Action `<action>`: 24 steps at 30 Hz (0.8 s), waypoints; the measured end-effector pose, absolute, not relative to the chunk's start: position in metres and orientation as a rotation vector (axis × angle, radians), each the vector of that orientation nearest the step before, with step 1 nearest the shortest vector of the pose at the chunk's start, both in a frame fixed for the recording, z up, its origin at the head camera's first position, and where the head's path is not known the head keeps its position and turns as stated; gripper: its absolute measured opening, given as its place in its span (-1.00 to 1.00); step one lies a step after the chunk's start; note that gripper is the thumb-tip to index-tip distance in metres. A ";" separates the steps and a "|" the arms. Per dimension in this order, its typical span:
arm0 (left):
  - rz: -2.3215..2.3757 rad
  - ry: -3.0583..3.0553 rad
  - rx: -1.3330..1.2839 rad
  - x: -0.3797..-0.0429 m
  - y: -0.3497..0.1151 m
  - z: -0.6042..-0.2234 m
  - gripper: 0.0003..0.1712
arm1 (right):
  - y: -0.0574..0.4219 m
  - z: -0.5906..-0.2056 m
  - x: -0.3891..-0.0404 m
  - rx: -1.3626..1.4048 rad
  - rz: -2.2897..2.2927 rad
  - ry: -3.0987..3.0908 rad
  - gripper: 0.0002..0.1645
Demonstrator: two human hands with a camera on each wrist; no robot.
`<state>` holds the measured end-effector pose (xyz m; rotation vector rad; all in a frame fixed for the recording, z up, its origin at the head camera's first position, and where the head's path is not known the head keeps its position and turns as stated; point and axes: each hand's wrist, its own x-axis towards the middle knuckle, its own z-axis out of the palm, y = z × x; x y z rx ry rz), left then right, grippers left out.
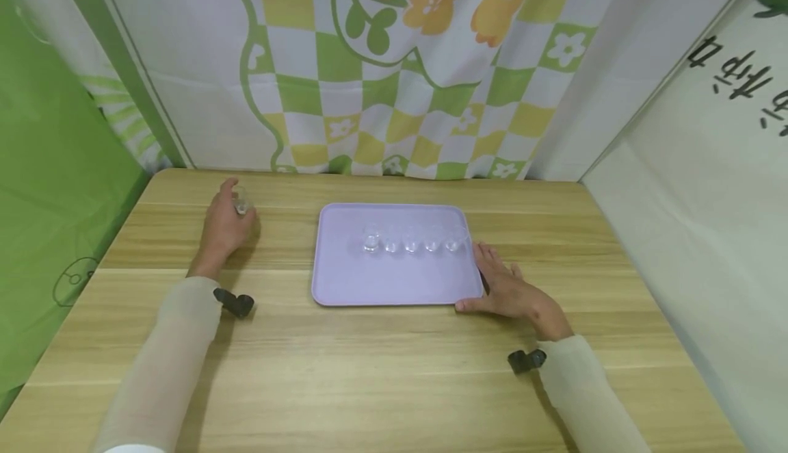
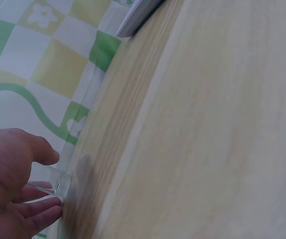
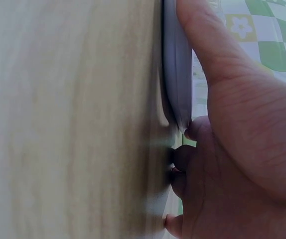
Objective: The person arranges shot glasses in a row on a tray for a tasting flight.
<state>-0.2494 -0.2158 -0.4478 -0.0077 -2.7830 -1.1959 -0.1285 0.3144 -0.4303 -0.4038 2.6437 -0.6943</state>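
Observation:
At the far left of the table, my left hand (image 1: pixel 226 224) holds a clear shot glass (image 1: pixel 241 204) between thumb and fingers. In the left wrist view the thick base of this glass (image 2: pixel 63 185) is right at the wooden surface. My right hand (image 1: pixel 507 290) lies against the right side of a lilac tray (image 1: pixel 394 282), fingers extended along its edge and thumb at the near right corner. Several more clear glasses (image 1: pixel 411 242) stand in a row on the tray, from its middle to the right rim. The right wrist view shows the thumb along the tray's rim (image 3: pixel 178 64).
The wooden table (image 1: pixel 345 384) carries the tray at its centre. A checked curtain (image 1: pixel 394 104) hangs along the table's back edge. Green cloth (image 1: pixel 61 165) stands at the left and a white panel with black writing (image 1: pixel 695 165) at the right.

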 end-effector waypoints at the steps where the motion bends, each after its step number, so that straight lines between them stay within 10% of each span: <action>1: -1.195 -2.787 -0.012 -0.249 -0.216 -0.448 -0.17 | 0.314 -0.430 -0.128 -0.404 -0.696 2.642 0.53; 24: -1.073 -2.748 -0.060 -0.248 -0.219 -0.449 -0.38 | 0.314 -0.429 -0.129 -0.402 -0.695 2.647 0.54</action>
